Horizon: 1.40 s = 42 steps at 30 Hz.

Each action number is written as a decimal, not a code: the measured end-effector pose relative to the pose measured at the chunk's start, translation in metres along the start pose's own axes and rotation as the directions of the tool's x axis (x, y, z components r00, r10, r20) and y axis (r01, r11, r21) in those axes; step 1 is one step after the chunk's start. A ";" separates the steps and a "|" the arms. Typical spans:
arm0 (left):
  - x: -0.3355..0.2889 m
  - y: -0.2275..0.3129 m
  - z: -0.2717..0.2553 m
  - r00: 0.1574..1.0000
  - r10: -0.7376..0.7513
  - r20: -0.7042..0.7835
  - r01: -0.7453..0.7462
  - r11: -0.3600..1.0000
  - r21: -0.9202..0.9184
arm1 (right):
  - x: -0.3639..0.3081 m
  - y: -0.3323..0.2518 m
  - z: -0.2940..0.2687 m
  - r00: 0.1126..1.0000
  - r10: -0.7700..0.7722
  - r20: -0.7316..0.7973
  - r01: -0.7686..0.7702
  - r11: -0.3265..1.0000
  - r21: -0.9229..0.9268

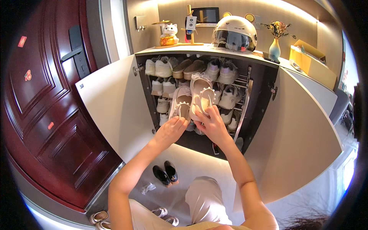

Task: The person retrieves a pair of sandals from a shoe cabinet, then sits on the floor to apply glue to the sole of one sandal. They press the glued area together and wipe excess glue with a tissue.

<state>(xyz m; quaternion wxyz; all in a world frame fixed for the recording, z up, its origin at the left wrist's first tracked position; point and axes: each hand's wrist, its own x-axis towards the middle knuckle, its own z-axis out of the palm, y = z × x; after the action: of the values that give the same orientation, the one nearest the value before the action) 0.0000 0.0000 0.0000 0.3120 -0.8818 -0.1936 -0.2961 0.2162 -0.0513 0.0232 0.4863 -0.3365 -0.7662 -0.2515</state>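
Observation:
I hold a pair of pale pinkish flat shoes with bead-trimmed straps in front of an open shoe cabinet [262,92]. My left hand [171,132] pinches the heel end of the left flat shoe [183,93]. Closed on the heel of the right flat shoe [201,80] is my right hand [211,124], its fingers partly over the shoe's opening. Both toes point away from me, toward the racks. Behind them, rows of shoes fill the tiers, among them white sneakers [164,68] and brown slip-ons [194,68]. The held pair hides the middle of the lower tiers.
White cabinet doors swing out at the left [115,103] and right [295,134]. On top stand a cat figurine [168,34], a helmet [235,34], a vase [275,50] and a yellow box [312,63]. Black shoes [166,174] and several others lie on the floor.

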 end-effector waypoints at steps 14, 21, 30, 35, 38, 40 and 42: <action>0.035 -0.022 0.001 0.987 -0.136 -0.081 0.127 0.986 -0.110 | 0.012 0.100 -0.057 0.972 0.137 -0.188 -0.178 0.960 -0.218; 0.041 -0.003 -0.009 0.971 -0.231 -0.054 0.205 0.933 -0.296 | 0.051 0.165 -0.069 0.967 0.255 -0.008 -0.248 0.931 -0.269; 0.033 -0.001 -0.016 0.955 -0.295 0.022 0.280 0.876 -0.393 | 0.062 0.227 -0.048 0.960 0.198 0.200 -0.153 0.964 -0.219; 0.042 0.010 -0.016 0.910 -0.414 -0.027 0.361 0.821 -0.442 | 0.045 0.260 -0.044 0.917 0.267 0.296 -0.183 0.942 -0.281; 0.048 0.012 -0.013 0.897 -0.435 -0.077 0.360 0.821 -0.443 | 0.028 0.248 -0.040 0.926 0.309 0.216 -0.192 0.880 -0.435; 0.055 0.012 -0.013 0.892 -0.437 -0.112 0.353 0.831 -0.430 | 0.028 0.217 -0.039 0.921 0.343 0.183 -0.179 0.792 -0.584; 0.063 0.014 -0.009 0.890 -0.435 -0.135 0.347 0.839 -0.420 | 0.030 0.176 -0.042 0.929 0.369 0.026 -0.287 0.765 -0.577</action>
<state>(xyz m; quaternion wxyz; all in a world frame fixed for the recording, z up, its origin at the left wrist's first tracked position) 0.0511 -0.0058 0.0404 0.0855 -0.8274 -0.2720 -0.4838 0.3647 0.0407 0.0780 0.3473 -0.6103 -0.6182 -0.3532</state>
